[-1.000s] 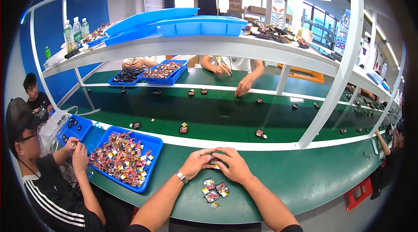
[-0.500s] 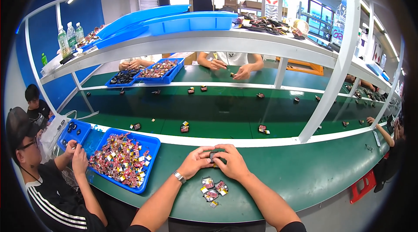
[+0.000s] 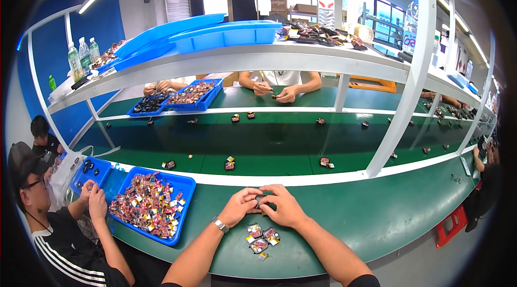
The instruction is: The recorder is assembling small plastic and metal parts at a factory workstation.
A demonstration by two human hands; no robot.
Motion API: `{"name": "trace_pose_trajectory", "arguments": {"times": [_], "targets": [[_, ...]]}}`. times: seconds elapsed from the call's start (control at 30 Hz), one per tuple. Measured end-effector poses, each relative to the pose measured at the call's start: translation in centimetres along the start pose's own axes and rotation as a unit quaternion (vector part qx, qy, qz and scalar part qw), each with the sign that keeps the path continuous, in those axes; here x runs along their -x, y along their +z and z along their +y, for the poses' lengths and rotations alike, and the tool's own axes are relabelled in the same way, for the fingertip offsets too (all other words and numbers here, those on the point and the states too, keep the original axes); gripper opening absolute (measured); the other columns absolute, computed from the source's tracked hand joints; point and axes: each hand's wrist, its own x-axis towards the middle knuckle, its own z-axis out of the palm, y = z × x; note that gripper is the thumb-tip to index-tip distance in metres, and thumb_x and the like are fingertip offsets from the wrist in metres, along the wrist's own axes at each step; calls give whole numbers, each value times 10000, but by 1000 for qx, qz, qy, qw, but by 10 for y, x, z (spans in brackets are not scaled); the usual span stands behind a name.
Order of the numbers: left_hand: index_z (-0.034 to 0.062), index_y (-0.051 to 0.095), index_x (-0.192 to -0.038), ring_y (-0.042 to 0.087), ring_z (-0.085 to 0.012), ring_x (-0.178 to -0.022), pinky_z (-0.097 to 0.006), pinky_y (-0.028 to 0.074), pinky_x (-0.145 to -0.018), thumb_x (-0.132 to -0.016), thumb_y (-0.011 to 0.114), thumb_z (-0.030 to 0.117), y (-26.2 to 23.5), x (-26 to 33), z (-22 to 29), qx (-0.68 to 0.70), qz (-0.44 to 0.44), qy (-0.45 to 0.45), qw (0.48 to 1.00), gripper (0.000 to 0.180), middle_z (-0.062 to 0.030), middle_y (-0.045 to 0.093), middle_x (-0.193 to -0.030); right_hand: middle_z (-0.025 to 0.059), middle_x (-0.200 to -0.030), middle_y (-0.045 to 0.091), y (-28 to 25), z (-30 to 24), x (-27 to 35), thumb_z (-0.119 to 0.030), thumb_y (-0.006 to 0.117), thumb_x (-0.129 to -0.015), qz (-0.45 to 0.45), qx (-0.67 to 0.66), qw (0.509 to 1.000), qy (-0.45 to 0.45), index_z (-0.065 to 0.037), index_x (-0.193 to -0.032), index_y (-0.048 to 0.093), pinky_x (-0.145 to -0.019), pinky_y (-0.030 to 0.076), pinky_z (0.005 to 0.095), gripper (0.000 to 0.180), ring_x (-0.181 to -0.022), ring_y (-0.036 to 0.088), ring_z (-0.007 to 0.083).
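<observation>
Both my hands meet over the green table, closed around one small dark plastic housing (image 3: 260, 200). My left hand (image 3: 240, 206), below a metal wristwatch, grips its left side. From the other side, my right hand (image 3: 283, 206) pinches the same piece with thumb and fingers. My fingers cover much of it, and a bit of yellow shows under it. Just below my hands lies a small cluster of black housings with red circuit boards (image 3: 258, 245) and white-and-yellow parts. One loose yellow-and-white piece (image 3: 263, 257) rests nearest me.
A blue tray (image 3: 189, 190) heaped with red boards stands at left, beside a co-worker (image 3: 70, 233). Small assemblies (image 3: 230, 163) dot the green belt beyond a white rail (image 3: 301, 180). Overhead runs a white shelf (image 3: 242, 55) with blue trays and bottles; its post (image 3: 401, 98) rises at right.
My hands stay on the dark housing, my right fingers shifting slightly over it. The whole view has tilted a little. The co-worker across the belt has drawn their hands closer together.
</observation>
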Motion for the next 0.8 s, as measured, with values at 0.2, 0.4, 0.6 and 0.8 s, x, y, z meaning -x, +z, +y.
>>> {"name": "trace_pose_trajectory", "arguments": {"times": [0.2,0.4,0.6,0.8], "targets": [[48,499,-1259,605,-143,-1074,-292,534,-902,-972,470,16,-5,-1,-3,20,-6,10,1000,290,-69,607,-1188,73,-1172,623,11,0,-1,-117,703,-796,50,-5,998,22,-77,-910,713,-935,478,378,121,-1118,555,268],[63,507,-1255,607,-131,-1044,-284,521,-884,-995,471,70,-6,-2,-4,36,-6,7,999,262,-63,612,-1179,63,-1174,615,13,2,1,-104,696,-803,59,-15,998,35,-77,-931,714,-931,480,368,132,-1130,548,262],[65,528,-1238,603,-117,-1037,-269,526,-865,-990,490,77,-3,0,-1,33,-9,16,999,251,-52,608,-1184,57,-1174,620,15,4,2,-117,700,-806,51,-34,997,42,-90,-940,727,-946,468,372,138,-1129,547,268],[66,522,-1240,615,-119,-1033,-255,532,-858,-990,493,76,-4,0,-4,33,10,5,999,252,-59,608,-1199,59,-1184,620,22,4,3,-110,710,-793,65,-42,995,60,-85,-940,729,-953,467,377,150,-1141,542,270]]}}
